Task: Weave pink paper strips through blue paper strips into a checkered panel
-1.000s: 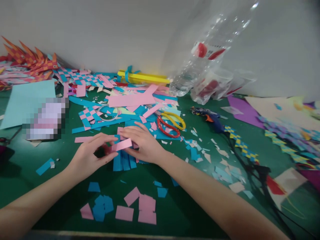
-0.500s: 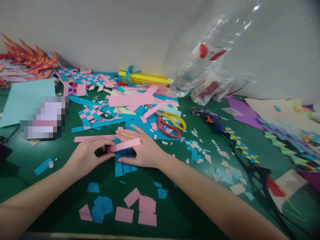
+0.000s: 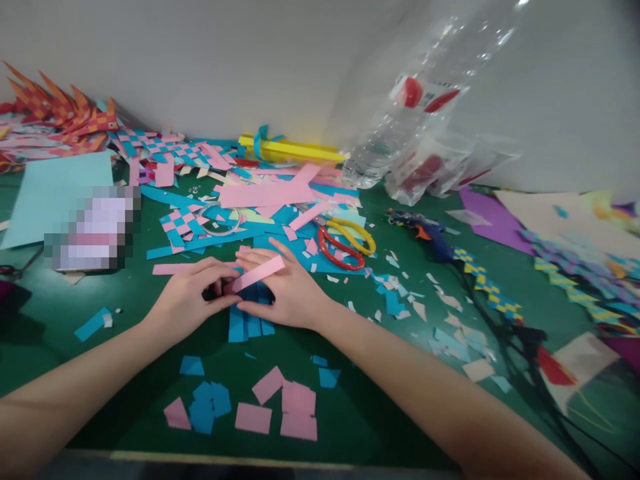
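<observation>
My left hand [image 3: 187, 300] pinches the left end of a pink paper strip [image 3: 260, 272] that slants up to the right over several blue strips [image 3: 247, 320] lying side by side on the green mat [image 3: 360, 400]. My right hand [image 3: 287, 290] lies flat with fingers spread on those blue strips, just under the pink strip. Another long pink strip [image 3: 173, 269] lies behind my left hand.
Pink and blue paper squares [image 3: 250, 407] lie near the front edge. Red-and-yellow scissors [image 3: 345, 243], a tape ring [image 3: 220, 220], woven pink-blue pieces [image 3: 180, 227], a glue gun [image 3: 425, 230] with black cable, and clear plastic bottles [image 3: 420, 133] surround the hands. Paper sheets lie at both sides.
The pink strip has slid to the right across the blue strips and its right end has tilted upward. Both hands stay in place, shifting only slightly.
</observation>
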### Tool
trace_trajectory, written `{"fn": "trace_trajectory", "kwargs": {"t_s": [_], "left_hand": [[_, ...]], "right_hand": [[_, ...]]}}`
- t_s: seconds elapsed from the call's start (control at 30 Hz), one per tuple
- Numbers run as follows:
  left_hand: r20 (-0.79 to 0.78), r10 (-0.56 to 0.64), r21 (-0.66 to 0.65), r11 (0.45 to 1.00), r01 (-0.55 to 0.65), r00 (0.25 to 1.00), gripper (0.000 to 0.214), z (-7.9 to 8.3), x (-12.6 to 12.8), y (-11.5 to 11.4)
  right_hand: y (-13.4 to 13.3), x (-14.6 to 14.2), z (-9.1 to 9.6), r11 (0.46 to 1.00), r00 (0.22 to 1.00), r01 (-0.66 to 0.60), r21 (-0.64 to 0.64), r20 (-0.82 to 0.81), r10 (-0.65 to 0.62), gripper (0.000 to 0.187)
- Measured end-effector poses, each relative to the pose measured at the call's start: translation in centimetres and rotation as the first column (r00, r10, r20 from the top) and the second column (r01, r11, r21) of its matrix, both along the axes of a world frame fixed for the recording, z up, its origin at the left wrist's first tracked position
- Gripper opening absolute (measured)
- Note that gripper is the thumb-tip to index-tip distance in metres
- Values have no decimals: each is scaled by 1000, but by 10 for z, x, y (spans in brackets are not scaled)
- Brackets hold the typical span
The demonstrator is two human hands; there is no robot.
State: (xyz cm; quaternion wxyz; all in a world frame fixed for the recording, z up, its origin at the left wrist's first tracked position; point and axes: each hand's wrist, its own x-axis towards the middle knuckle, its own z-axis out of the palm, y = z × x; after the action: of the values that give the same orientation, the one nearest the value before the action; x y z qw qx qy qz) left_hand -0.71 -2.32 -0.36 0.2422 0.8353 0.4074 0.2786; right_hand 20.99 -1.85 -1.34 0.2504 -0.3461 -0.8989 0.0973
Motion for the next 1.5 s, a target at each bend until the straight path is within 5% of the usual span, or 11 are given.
{"fn": "trace_trajectory", "kwargs": {"t_s": [0.13, 0.27, 0.47, 0.77, 1.27, 1.5], "left_hand": [[-46, -2, 16, 1000, 3, 999, 19, 1, -1, -1], [-107, -3, 20, 1000, 5, 994, 20, 1, 0, 0], [-175, -10, -18, 1000, 7, 985, 21, 3, 1, 1], [-171, -1, -24, 1000, -3, 985, 24, 0, 2, 2], [-126, 8, -74, 997, -17, 992, 28, -3, 0, 3], [-141, 15, -77, 997, -26, 990, 20, 1, 0, 0]], "right_hand": [[2, 5, 1, 998, 999, 3, 56, -48, 0, 41], [1, 8, 7, 991, 992, -85, 100, 106, 74, 51], [-7, 5, 28, 991, 961, -122, -45, 244, 130, 59], [-2, 8, 28, 945, 983, -83, -316, 129, 130, 50], [5, 12, 27, 914, 989, -89, -396, 75, 129, 22], [10, 14, 25, 899, 989, -104, -426, 53, 140, 25]]}}
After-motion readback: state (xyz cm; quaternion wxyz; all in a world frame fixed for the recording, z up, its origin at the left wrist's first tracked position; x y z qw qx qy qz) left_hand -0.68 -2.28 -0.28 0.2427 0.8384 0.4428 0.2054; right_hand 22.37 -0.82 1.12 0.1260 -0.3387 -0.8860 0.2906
